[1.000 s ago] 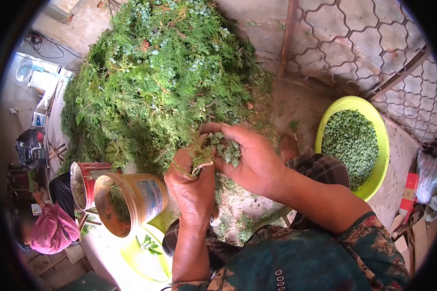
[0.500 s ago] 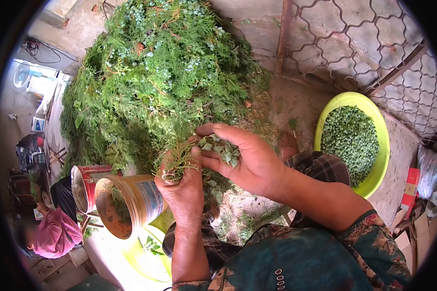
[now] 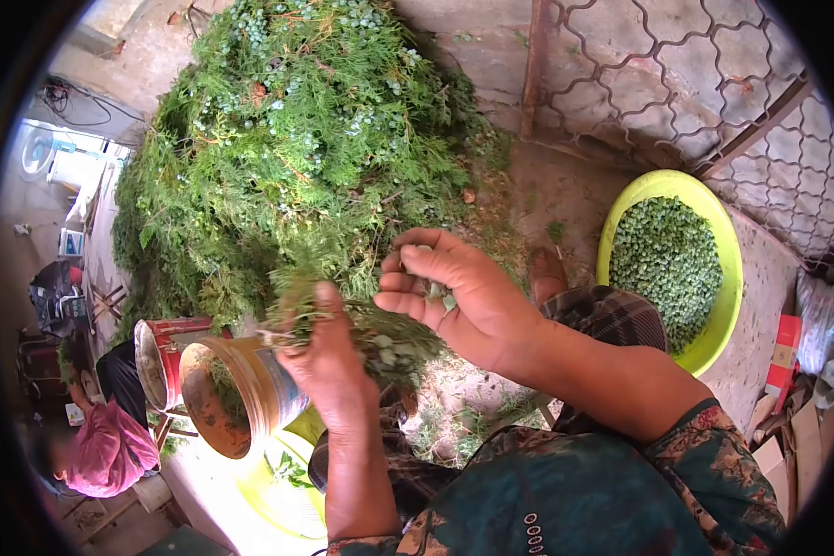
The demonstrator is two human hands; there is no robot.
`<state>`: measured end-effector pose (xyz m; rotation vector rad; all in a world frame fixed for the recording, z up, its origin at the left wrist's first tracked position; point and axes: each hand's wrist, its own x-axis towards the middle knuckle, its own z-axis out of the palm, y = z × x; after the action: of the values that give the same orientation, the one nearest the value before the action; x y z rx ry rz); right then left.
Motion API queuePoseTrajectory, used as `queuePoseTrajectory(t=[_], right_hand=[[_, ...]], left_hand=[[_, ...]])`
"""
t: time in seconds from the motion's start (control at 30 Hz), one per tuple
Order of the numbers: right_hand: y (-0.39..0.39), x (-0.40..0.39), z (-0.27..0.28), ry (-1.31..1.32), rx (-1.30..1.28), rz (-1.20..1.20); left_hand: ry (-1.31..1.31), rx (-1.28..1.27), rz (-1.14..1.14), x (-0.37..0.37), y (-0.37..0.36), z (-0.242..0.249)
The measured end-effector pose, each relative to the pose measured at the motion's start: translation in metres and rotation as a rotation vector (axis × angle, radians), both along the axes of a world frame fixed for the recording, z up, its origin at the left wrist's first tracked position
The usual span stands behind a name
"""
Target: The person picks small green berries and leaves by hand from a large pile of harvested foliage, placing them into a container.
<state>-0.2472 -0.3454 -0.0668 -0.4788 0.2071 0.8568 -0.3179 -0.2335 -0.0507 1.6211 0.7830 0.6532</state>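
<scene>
In front of a large heap of green sprigs with pale blue-green berries (image 3: pixel 296 139), my left hand (image 3: pixel 329 361) grips a leafy sprig (image 3: pixel 292 301), blurred by motion. My right hand (image 3: pixel 477 301) is just to the right, palm up with curled fingers, and holds a few green berries (image 3: pixel 449 301). The two hands are apart. A bundle of darker foliage (image 3: pixel 394 347) shows between and below them.
A yellow-green basin (image 3: pixel 734 278) of green berries stands at the right. A tan bucket (image 3: pixel 259 385), a red bucket (image 3: pixel 171 338) and a yellow-green basket (image 3: pixel 287 514) are at the left. A person in pink (image 3: pixel 111 449) sits far left; wire mesh (image 3: pixel 658 65) is upper right.
My left hand has moved left and down, away from my right hand, with the sprig. Fewer berries and leaves show in my right hand, whose fingers are more curled.
</scene>
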Motion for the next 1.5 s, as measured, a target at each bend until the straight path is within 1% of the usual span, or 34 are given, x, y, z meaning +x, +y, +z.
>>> queuePoseTrajectory(t=[0.07,0.1,0.13,0.2,0.23,0.3,0.33,0.4,0.43,0.5,0.53,0.6,0.63,0.67,0.73,0.83,0.87,0.93,0.97,1.03,1.07,1.13,1.2,1.27,1.5], right_hand=[[-0.002,0.004,0.004,0.09,0.155,-0.019],[-0.003,0.005,0.004,0.094,0.185,-0.005],[-0.004,0.005,0.005,0.092,0.184,-0.005],[-0.005,0.005,0.009,0.099,0.161,-0.005],[-0.005,0.005,0.009,0.101,0.162,-0.006],[-0.006,0.004,0.008,0.097,0.186,-0.002],[-0.007,0.004,0.009,0.099,0.185,-0.003],[-0.009,0.005,0.011,0.128,0.212,0.039],[-0.009,0.004,0.012,0.129,0.211,0.039],[-0.007,0.001,0.012,-0.509,-0.222,0.026],[-0.006,0.0,0.007,-0.507,-0.223,0.027],[-0.004,-0.004,-0.015,-0.789,-0.327,-0.016],[-0.004,-0.006,-0.021,-0.93,-0.379,-0.038],[-0.007,-0.006,-0.018,-0.894,-0.382,0.013],[-0.015,-0.006,-0.007,-1.277,-0.71,-0.073],[-0.015,-0.007,-0.007,-1.317,-0.72,-0.101],[-0.013,-0.006,-0.013,-1.315,-0.719,-0.102],[-0.004,-0.005,-0.03,-0.903,-0.293,0.015],[-0.003,-0.005,-0.026,-0.903,-0.293,0.011],[-0.003,-0.007,-0.013,-0.288,-0.069,0.026],[-0.004,-0.006,-0.01,-0.288,-0.07,0.025],[-0.006,-0.004,-0.007,0.119,0.171,0.051],[-0.006,-0.004,-0.008,0.111,0.167,0.051],[-0.004,-0.002,-0.006,0.093,0.168,0.053],[-0.002,-0.005,0.0,0.024,0.095,0.084]], left_hand=[[-0.254,-0.088,0.144,0.005,0.004,0.0],[-0.214,0.093,0.132,0.005,0.01,-0.004],[-0.216,0.092,0.132,0.004,0.01,-0.005],[-0.127,0.277,0.036,0.0,0.011,-0.004],[-0.126,0.279,0.036,0.0,0.007,0.0],[-0.082,0.19,-0.088,0.0,-0.007,0.012],[-0.08,0.189,-0.089,-0.001,-0.008,0.008],[-0.115,0.216,-0.212,-0.003,-0.007,-0.007],[-0.126,0.341,-0.239,-0.003,-0.005,-0.012],[-0.164,0.375,-0.28,-0.001,-0.006,-0.014],[-0.204,0.41,-0.321,0.0,-0.006,-0.015],[-0.14,0.559,-0.417,0.002,-0.005,-0.01],[-0.008,0.567,-0.426,0.001,-0.005,-0.008],[0.021,0.602,-0.431,0.002,-0.006,-0.009],[0.004,0.612,-0.387,0.006,-0.009,-0.01],[-0.06,0.563,-0.38,0.007,-0.01,-0.007],[-0.059,0.564,-0.381,0.006,-0.009,-0.008],[-0.071,0.497,-0.356,0.005,-0.005,-0.011],[-0.072,0.498,-0.359,0.005,-0.006,-0.01],[-0.044,0.287,-0.321,0.004,-0.009,-0.009],[-0.044,0.287,-0.322,0.005,-0.008,-0.008],[-0.045,0.097,-0.219,0.005,-0.005,-0.006],[-0.057,0.096,-0.22,0.005,-0.005,-0.006],[-0.053,-0.066,-0.164,0.006,-0.01,0.0],[-0.054,-0.067,-0.13,0.004,-0.008,0.001]])
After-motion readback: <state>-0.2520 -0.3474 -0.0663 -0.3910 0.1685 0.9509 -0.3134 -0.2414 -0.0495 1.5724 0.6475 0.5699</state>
